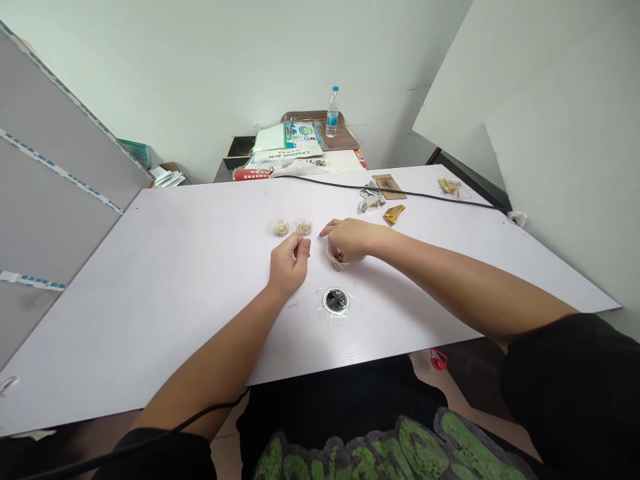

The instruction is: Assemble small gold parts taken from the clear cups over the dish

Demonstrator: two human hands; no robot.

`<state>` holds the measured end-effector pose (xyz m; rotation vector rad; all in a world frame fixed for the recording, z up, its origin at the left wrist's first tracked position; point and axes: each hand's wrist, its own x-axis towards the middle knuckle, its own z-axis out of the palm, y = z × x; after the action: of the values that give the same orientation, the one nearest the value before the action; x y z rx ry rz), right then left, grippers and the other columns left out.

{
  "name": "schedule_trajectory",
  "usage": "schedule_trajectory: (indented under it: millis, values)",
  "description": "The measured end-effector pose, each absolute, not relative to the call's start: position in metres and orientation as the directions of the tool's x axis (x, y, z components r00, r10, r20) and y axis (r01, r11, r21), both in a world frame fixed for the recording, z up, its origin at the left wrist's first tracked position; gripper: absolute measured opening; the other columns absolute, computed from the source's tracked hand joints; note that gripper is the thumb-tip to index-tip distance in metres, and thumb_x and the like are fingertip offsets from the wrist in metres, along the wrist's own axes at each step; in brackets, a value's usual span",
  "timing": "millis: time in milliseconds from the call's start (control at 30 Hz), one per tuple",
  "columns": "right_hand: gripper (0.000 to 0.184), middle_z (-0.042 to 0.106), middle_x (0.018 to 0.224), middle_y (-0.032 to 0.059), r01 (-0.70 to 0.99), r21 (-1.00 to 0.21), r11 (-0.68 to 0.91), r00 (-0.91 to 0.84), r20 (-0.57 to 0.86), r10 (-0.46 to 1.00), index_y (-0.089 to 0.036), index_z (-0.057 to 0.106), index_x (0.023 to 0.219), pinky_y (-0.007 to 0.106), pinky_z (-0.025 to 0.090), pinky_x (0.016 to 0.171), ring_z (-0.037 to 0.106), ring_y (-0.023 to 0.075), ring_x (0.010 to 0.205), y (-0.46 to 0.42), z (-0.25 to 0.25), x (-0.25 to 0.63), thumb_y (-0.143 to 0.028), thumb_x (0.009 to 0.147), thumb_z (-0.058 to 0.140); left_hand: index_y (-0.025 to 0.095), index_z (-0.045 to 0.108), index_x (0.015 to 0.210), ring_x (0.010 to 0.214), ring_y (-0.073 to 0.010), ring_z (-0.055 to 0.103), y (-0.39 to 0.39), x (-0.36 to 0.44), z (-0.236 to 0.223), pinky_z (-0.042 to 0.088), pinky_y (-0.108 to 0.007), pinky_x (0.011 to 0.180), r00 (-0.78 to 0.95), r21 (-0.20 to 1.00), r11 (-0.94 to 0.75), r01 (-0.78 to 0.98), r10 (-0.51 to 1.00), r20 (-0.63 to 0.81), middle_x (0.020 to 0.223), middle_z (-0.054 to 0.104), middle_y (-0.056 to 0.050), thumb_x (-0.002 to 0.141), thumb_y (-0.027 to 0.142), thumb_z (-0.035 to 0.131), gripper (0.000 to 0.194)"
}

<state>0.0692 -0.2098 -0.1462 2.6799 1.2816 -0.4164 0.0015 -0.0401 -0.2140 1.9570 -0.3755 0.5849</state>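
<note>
My left hand [290,261] rests on the white table [175,287], fingers pinched together on something too small to make out. My right hand [350,239] is curled over a small clear cup [339,263] holding gold-coloured bits; whether the fingers grip it is hidden. Two small clear cups of pale pieces [281,228] [303,227] stand just beyond my left hand. A round black lid or disc in clear wrap [335,301] lies on the table nearer to me.
A black cable [425,194] runs across the far side of the table. Gold wrappers [395,213], a clear wrapper [371,198] and a brown card [389,186] lie at the far right. Behind the table stand a water bottle [333,112], papers and boxes.
</note>
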Motion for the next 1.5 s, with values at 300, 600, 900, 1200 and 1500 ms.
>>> schedule_trajectory:
  millis: [300,600,900,1200,1500]
  values:
    - [0.016,0.054,0.143,0.0024,0.796,0.028,-0.605,0.58,-0.324,0.748,-0.021,0.075,0.067,0.042,0.043,0.092,0.044,0.0344,0.133,-0.211,-0.152,0.071,-0.008,0.067,0.066,0.017,0.048,0.07,0.059,-0.0124,0.047,-0.04,0.003,-0.216,0.038,-0.027,0.059,0.834,0.739,-0.45,-0.502,-0.026,0.551,0.064,0.055,-0.002,0.098,0.041,0.044,0.037]
    - [0.015,0.053,0.144,0.0009,0.824,0.01,-0.567,0.541,-0.311,0.781,-0.02,0.075,0.071,0.044,0.041,0.098,0.043,0.0346,0.135,-0.215,-0.152,0.07,-0.008,0.069,0.066,0.017,0.048,0.069,0.058,-0.012,0.047,-0.039,0.003,-0.214,0.038,-0.026,0.058,0.836,0.74,-0.452,-0.499,-0.026,0.548,0.063,0.054,-0.001,0.097,0.041,0.045,0.037]
    - [0.016,0.055,0.143,0.0026,0.836,-0.009,-0.548,0.525,-0.274,0.806,-0.019,0.074,0.071,0.041,0.042,0.097,0.046,0.0304,0.134,-0.216,-0.149,0.072,-0.007,0.072,0.064,0.017,0.049,0.069,0.057,-0.0113,0.046,-0.039,0.003,-0.213,0.037,-0.025,0.057,0.835,0.746,-0.445,-0.496,-0.009,0.55,0.062,0.054,-0.001,0.098,0.036,0.046,0.035]
    - [0.013,0.052,0.146,0.0061,0.797,-0.106,-0.594,0.544,-0.302,0.783,-0.016,0.077,0.083,0.043,0.043,0.102,0.043,0.03,0.138,-0.221,-0.133,0.072,-0.012,0.08,0.065,0.016,0.049,0.068,0.057,-0.0098,0.045,-0.038,0.003,-0.214,0.036,-0.023,0.056,0.829,0.732,-0.46,-0.502,-0.014,0.56,0.061,0.051,0.001,0.097,0.032,0.048,0.032]
    - [0.015,0.054,0.143,0.0073,0.743,-0.242,-0.623,0.591,-0.198,0.782,-0.017,0.078,0.084,0.046,0.041,0.106,0.044,0.0304,0.137,-0.238,-0.132,0.069,-0.015,0.085,0.063,0.016,0.049,0.069,0.058,-0.0107,0.046,-0.038,0.003,-0.214,0.037,-0.024,0.057,0.846,0.742,-0.47,-0.478,-0.02,0.533,0.062,0.052,0.0,0.097,0.034,0.047,0.033]
